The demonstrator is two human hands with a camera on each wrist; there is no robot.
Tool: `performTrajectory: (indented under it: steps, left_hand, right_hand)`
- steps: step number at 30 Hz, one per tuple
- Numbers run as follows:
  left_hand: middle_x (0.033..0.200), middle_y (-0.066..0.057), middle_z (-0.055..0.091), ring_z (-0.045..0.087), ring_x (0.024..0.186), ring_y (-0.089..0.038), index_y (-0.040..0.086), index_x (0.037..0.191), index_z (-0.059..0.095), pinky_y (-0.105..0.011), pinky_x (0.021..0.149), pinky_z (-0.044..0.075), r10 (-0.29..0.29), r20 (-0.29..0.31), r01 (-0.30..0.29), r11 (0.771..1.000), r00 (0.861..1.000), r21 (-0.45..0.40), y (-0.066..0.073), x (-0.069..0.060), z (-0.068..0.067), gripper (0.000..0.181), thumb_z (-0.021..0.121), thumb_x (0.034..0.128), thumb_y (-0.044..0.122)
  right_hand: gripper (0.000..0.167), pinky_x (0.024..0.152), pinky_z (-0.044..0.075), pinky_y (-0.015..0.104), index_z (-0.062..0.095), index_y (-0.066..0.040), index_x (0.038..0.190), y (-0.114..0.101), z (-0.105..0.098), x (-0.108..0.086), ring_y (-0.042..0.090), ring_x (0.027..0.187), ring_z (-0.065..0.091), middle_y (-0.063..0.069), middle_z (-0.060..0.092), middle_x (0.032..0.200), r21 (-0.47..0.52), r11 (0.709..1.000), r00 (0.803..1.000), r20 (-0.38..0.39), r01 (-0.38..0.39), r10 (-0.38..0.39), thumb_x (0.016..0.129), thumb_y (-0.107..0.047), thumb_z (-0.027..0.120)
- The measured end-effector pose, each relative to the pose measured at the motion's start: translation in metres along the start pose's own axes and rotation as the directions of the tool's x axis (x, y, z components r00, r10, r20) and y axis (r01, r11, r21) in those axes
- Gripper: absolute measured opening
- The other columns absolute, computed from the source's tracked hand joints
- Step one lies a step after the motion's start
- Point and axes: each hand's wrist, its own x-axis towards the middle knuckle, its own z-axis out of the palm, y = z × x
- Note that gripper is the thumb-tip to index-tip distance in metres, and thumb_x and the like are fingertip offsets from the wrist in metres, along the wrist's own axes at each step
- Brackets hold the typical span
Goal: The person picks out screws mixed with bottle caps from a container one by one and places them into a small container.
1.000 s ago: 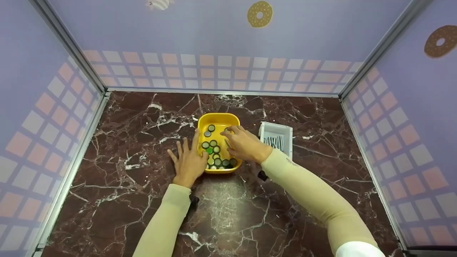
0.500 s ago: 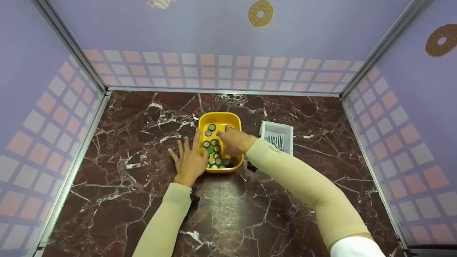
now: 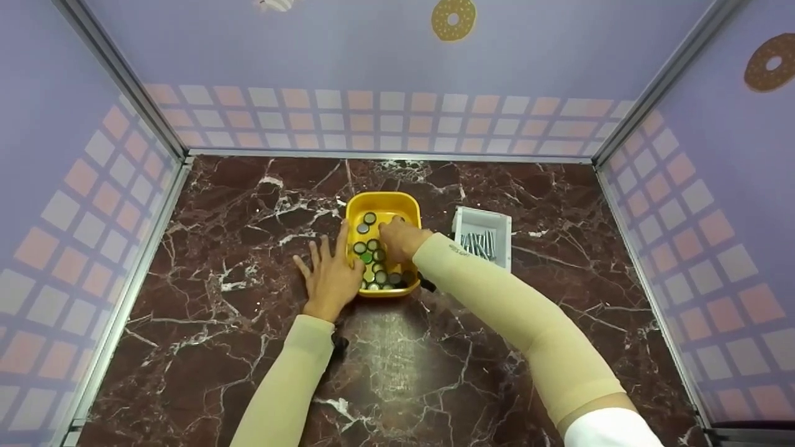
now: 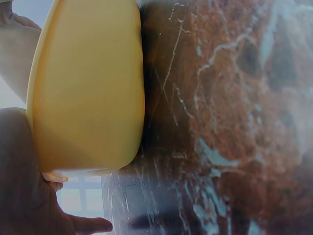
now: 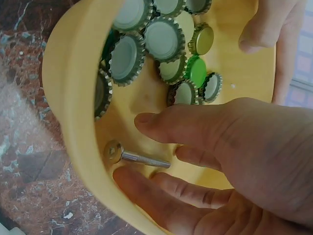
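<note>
A yellow plastic tub stands on the dark marbled tabletop, holding several bottle caps, among them a bright green cap. My left hand holds the tub's left wall, thumb hooked over the rim and the other fingers spread outside. Inside the tub, toward its right side, is my right hand. The right wrist view shows a metal screw lying on the tub floor between my thumb and fingers. Those fingers are slightly bent close to the screw; the thumb stands apart from it.
A small grey-white bin with several metal screws sits right of the tub. Lilac panels with pink and white checks close off the back and both sides.
My right hand has moved left, farther into the tub, with its forearm swinging left as well. The left hand has stayed on the rim. The view has tilted slightly.
</note>
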Motion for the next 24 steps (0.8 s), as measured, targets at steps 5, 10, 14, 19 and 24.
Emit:
performTrajectory:
  steps: [5,10,14,19,24]
  left_hand:
    - [0.192,-0.029,0.025,0.010,0.180,-0.060,0.045,0.189,0.005,-0.087,0.140,-0.011,0.004,-0.001,-0.004,1.000,1.000,-0.005,0.000,0.000,0.000,0.090,0.058,0.1166,0.040]
    - [0.191,-0.031,0.026,0.011,0.180,-0.061,0.044,0.189,0.006,-0.089,0.139,-0.009,0.016,-0.015,-0.016,1.000,1.000,-0.004,0.001,0.000,0.000,0.091,0.059,0.1158,0.037]
    - [0.191,-0.031,0.027,0.013,0.179,-0.062,0.043,0.189,0.007,-0.090,0.139,-0.006,0.019,-0.026,-0.019,1.000,0.999,0.003,0.001,-0.001,0.000,0.090,0.058,0.1157,0.038]
    - [0.191,-0.032,0.025,0.011,0.179,-0.062,0.043,0.189,0.006,-0.090,0.138,-0.008,0.014,-0.012,-0.014,1.000,1.000,0.005,0.001,0.000,0.001,0.089,0.056,0.1161,0.038]
    - [0.192,-0.031,0.023,0.010,0.180,-0.061,0.044,0.189,0.006,-0.089,0.138,-0.010,0.005,-0.004,-0.005,1.000,1.000,-0.003,-0.001,0.000,0.001,0.088,0.055,0.1158,0.039]
  right_hand:
    - [0.093,0.117,0.065,0.057,0.051,-0.003,0.169,0.014,0.025,0.041,0.037,0.150,0.066,0.029,0.056,0.167,-0.070,0.997,1.000,0.000,-0.014,0.014,0.095,-0.039,0.096]
    - [0.091,0.117,0.065,0.051,0.058,-0.002,0.160,0.025,0.044,0.069,0.039,0.148,0.067,0.027,0.067,0.156,-0.119,0.993,1.000,-0.010,0.019,-0.021,0.089,-0.042,0.098]
    - [0.088,0.116,0.066,0.050,0.063,-0.002,0.152,0.034,0.053,0.087,0.040,0.143,0.070,0.025,0.072,0.148,-0.110,0.992,0.998,-0.013,0.057,-0.059,0.085,-0.044,0.101]
    - [0.073,0.108,0.068,0.046,0.072,-0.006,0.140,0.029,0.046,0.075,0.031,0.129,0.074,0.019,0.078,0.137,-0.082,0.995,0.997,-0.036,0.065,-0.068,0.082,-0.037,0.103]
    - [0.048,0.096,0.069,0.045,0.079,-0.005,0.124,0.014,0.023,0.039,0.028,0.111,0.075,0.014,0.083,0.123,-0.069,0.995,0.996,-0.043,0.070,-0.073,0.088,-0.031,0.100]
